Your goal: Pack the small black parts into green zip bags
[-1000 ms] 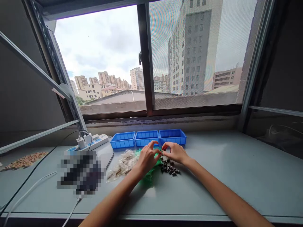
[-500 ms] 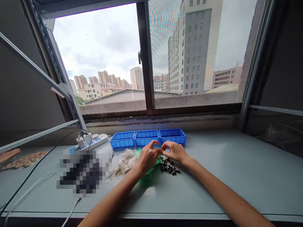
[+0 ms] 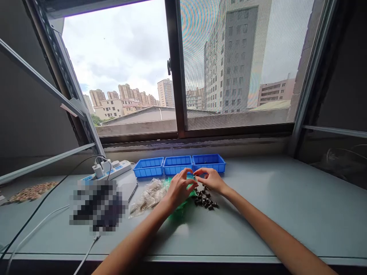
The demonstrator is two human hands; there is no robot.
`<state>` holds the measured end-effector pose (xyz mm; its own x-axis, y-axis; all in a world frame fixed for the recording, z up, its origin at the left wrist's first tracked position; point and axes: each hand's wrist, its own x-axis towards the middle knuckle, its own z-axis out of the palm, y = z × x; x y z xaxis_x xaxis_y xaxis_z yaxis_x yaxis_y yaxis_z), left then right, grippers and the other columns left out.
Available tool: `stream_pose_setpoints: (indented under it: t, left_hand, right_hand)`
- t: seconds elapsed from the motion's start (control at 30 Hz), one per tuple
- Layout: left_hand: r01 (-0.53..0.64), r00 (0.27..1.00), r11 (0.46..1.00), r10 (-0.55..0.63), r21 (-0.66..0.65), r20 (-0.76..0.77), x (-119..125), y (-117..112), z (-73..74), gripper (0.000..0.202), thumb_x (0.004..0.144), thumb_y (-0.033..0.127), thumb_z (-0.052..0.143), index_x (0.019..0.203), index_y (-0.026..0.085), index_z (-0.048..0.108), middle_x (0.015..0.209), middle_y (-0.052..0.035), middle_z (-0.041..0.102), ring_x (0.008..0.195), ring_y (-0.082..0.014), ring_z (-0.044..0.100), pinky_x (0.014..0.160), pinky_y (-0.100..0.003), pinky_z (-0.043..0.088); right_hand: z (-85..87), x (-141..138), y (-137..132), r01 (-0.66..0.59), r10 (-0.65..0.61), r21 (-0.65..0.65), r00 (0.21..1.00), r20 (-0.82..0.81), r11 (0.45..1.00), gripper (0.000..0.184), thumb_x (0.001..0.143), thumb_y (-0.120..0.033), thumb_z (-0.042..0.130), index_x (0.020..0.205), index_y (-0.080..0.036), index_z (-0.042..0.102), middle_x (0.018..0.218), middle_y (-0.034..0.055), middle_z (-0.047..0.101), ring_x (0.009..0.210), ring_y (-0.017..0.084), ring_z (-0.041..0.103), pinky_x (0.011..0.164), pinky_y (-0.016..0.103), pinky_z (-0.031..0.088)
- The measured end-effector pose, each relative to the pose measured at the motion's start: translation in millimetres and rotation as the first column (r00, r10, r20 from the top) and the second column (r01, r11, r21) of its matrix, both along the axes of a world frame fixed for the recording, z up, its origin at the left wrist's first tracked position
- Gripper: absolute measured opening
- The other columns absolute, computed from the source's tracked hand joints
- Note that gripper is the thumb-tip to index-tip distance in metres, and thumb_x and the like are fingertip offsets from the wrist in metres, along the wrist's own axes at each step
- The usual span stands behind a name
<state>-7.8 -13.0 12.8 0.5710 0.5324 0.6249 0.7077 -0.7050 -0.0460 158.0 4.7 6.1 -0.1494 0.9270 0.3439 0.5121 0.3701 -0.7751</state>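
Note:
My left hand (image 3: 180,188) hovers over a crumpled green plastic bag (image 3: 179,212), its fingers curved and its thumb apart from the index finger. Close beside it, my right hand (image 3: 211,179) has thumb and index finger pinched together. A tiny dark piece seems to be between those fingertips, too small to name. Under and just in front of my right hand lies a loose heap of small dark metallic pieces (image 3: 207,202). Left of my left hand are clear plastic bags (image 3: 150,195) with small parts inside; the green bag is partly hidden by my left hand.
Three blue bins (image 3: 177,170) stand in a row behind my hands, below the window. A white power strip (image 3: 119,170) with plugs, cables and a blurred dark object (image 3: 100,206) occupy the left side. Farther left lies a spread of small brownish pieces (image 3: 33,191).
My left thumb and index finger have spread apart, and my right hand has shifted slightly up and left. Another person's hand at the far left edge has left the view.

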Motion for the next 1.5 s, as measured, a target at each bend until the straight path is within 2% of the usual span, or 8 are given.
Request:
stream_pose_setpoints:
  t: [0.17, 0.27, 0.37, 0.53, 0.8, 1.07, 1.33, 1.5]
  left_hand:
    - [-0.006, 1.0, 1.0, 0.005, -0.023, -0.006, 0, -1, 1.0, 0.01, 0.073, 0.032, 0.069, 0.07, 0.023, 0.069, 0.103, -0.0023, 0.058, 0.078, -0.0138, 0.058, 0.071, -0.029, 0.049]
    - [0.001, 1.0, 1.0, -0.001, -0.003, 0.016, 1, -2, 0.4, 0.02, 0.075, 0.037, 0.066, 0.064, 0.021, 0.067, 0.1, -0.0026, 0.058, 0.077, -0.0142, 0.058, 0.071, -0.029, 0.049]
    - [-0.018, 0.997, 0.999, 0.016, 0.036, 0.07, 2, -2, 0.0, 0.03, 0.081, 0.042, 0.058, 0.061, 0.019, 0.064, 0.095, -0.003, 0.056, 0.072, -0.013, 0.057, 0.066, -0.028, 0.048]
    - [-0.078, 0.979, 0.988, 0.051, 0.134, 0.198, 2, -1, 1.7, 0.026, 0.085, 0.043, 0.052, 0.083, 0.019, 0.061, 0.091, -0.0027, 0.053, 0.065, -0.0114, 0.056, 0.059, -0.025, 0.047]
    - [-0.071, 0.982, 0.975, 0.032, 0.209, 0.186, 1, 3, 0.6, 0.018, 0.089, 0.035, 0.048, 0.086, 0.02, 0.057, 0.092, -0.0015, 0.053, 0.064, -0.0105, 0.056, 0.058, -0.024, 0.047]
    - [-0.077, 0.977, 0.975, 0.032, 0.21, 0.21, 0, 3, 1.1, 0.013, 0.088, 0.03, 0.05, 0.09, 0.021, 0.059, 0.092, -0.001, 0.053, 0.064, -0.0099, 0.055, 0.059, -0.023, 0.046]
    - [-0.107, 0.969, 0.978, 0.063, 0.177, 0.237, 2, 1, 0.0, 0.013, 0.089, 0.029, 0.046, 0.091, 0.02, 0.055, 0.092, -0.0015, 0.054, 0.066, -0.0109, 0.057, 0.06, -0.024, 0.046]
    - [-0.089, 0.969, 0.986, 0.052, 0.142, 0.243, 4, -1, 1.4, 0.013, 0.091, 0.028, 0.042, 0.09, 0.021, 0.052, 0.092, -0.0014, 0.054, 0.066, -0.011, 0.057, 0.06, -0.024, 0.046]
  right_hand:
    - [-1.5, -2, 5, -0.089, 0.06, -0.07, 0.94, -0.336, 0.994, 0.021, 0.062, -0.024, 0.062, 0.082, -0.017, 0.066, 0.09, 0.0068, 0.07, 0.086, 0.019, 0.063, 0.077, 0.031, 0.047]
    - [-1.2, -2, 4, -0.123, 0.057, -0.126, 0.898, -0.436, 0.984, 0.028, 0.059, -0.03, 0.064, 0.084, -0.017, 0.065, 0.088, 0.0058, 0.069, 0.072, 0.016, 0.061, 0.061, 0.028, 0.047]
    - [0.8, -2, 2, -0.158, 0.053, -0.182, 0.877, -0.478, 0.97, 0.032, 0.058, -0.036, 0.065, 0.084, -0.017, 0.065, 0.076, 0.0024, 0.067, 0.045, 0.007, 0.045, 0.043, 0.023, 0.034]
    - [7.0, -3, -3, -0.208, 0.039, -0.236, 0.822, -0.569, 0.949, 0.035, 0.054, -0.038, 0.069, 0.081, -0.017, 0.064, 0.067, -0.0015, 0.061, 0.039, 0.002, 0.027, 0.04, 0.021, 0.019]
    - [8.8, -2, -6, -0.332, 0.108, -0.262, 0.78, -0.616, 0.906, 0.041, 0.048, -0.041, 0.076, 0.08, -0.018, 0.064, 0.068, -0.0027, 0.059, 0.041, 0.002, 0.025, 0.043, 0.022, 0.015]
    - [8.8, 0, -4, -0.306, 0.041, -0.275, 0.732, -0.68, 0.911, 0.046, 0.046, -0.04, 0.079, 0.083, -0.019, 0.064, 0.069, -0.0037, 0.057, 0.044, 0.002, 0.024, 0.044, 0.022, 0.013]
    - [11.6, 2, -6, -0.34, 0.074, -0.271, 0.733, -0.676, 0.901, 0.053, 0.044, -0.042, 0.082, 0.089, -0.019, 0.065, 0.061, -0.0056, 0.051, 0.045, 0.003, 0.022, 0.044, 0.023, 0.012]
    - [10.9, 3, -9, -0.435, 0.162, -0.289, 0.746, -0.645, 0.853, 0.051, 0.05, -0.041, 0.081, 0.095, -0.021, 0.065, 0.063, -0.005, 0.05, 0.047, 0.003, 0.023, 0.044, 0.023, 0.013]
